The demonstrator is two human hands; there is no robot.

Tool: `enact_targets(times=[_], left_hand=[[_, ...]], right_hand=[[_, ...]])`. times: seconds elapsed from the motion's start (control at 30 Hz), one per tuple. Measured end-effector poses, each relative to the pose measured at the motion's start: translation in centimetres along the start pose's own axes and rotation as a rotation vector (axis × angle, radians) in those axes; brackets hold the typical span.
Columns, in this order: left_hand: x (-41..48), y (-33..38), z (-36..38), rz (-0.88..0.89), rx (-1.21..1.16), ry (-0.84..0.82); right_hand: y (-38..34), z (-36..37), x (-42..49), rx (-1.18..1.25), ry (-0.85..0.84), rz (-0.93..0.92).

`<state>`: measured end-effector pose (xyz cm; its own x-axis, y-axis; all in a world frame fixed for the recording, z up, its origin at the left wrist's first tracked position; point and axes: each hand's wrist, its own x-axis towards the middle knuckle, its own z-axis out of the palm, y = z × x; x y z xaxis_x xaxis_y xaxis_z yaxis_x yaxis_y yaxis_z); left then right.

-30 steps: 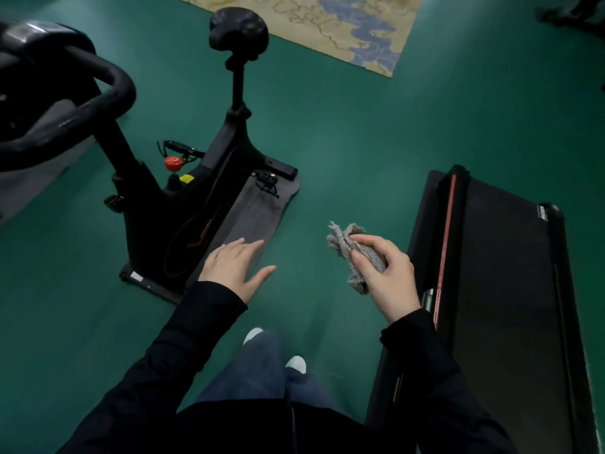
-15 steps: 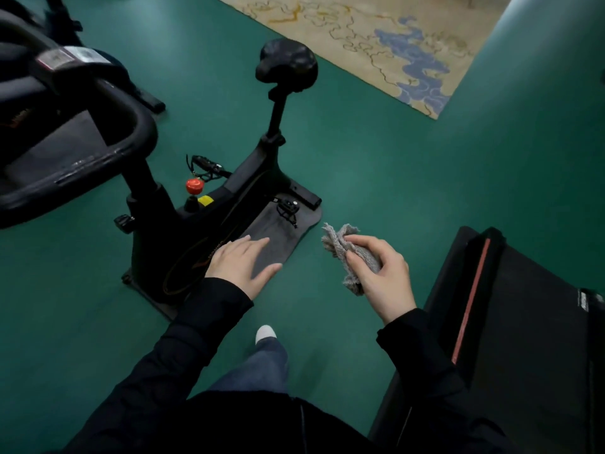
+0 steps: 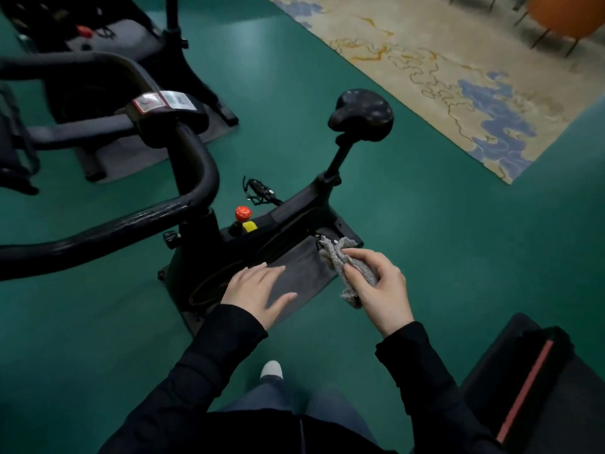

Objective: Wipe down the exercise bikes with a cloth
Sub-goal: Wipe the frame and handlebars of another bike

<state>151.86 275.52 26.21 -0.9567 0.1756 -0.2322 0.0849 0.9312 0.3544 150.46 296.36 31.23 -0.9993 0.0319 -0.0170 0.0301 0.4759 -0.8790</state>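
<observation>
A black exercise bike [image 3: 288, 211] stands in front of me on a dark mat [image 3: 301, 273], with its saddle [image 3: 361, 114] at upper centre, its handlebar [image 3: 196, 165] sweeping in from the left and a red knob [image 3: 243, 213] on the frame. My right hand [image 3: 381, 290] grips a crumpled grey cloth [image 3: 343, 263] in the air near the bike's rear base. My left hand [image 3: 257, 291] hovers flat with straight fingers over the mat, holding nothing. A second black bike [image 3: 140, 44] stands at the upper left.
Green floor [image 3: 425, 240] lies all around. A black treadmill [image 3: 530, 381] with a red stripe sits at the lower right. A beige patterned rug [image 3: 458, 77] covers the upper right, with an orange chair [image 3: 569, 14] at its far corner. My white shoe [image 3: 271, 370] shows below.
I have stepped closer to the bike; it fills more of the view and a second bike has come into sight. Both hands have moved forward over the mat, the cloth still gripped.
</observation>
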Motion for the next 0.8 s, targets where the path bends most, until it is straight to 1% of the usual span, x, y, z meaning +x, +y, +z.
enact_targets(times=[0.17, 0.33, 0.5, 0.8], left_hand=[[0.0, -0.8, 0.1, -0.131, -0.063, 0.033], [0.3, -1.0, 0.1, -0.316, -0.130, 0.112], [2.1, 1.3, 0.4, -0.505, -0.158, 0.180], [5.1, 6.5, 0.1, -0.814, -0.242, 0.437]], right_hand=[[-0.1, 1.2, 3.6, -0.002, -0.120, -0.074], [-0.2, 1.4, 7.7, 0.000, -0.278, -0.150], [-0.4, 0.5, 12.9, -0.018, -0.467, -0.262], [-1.7, -0.3, 20.0, -0.009, -0.762, -0.437]])
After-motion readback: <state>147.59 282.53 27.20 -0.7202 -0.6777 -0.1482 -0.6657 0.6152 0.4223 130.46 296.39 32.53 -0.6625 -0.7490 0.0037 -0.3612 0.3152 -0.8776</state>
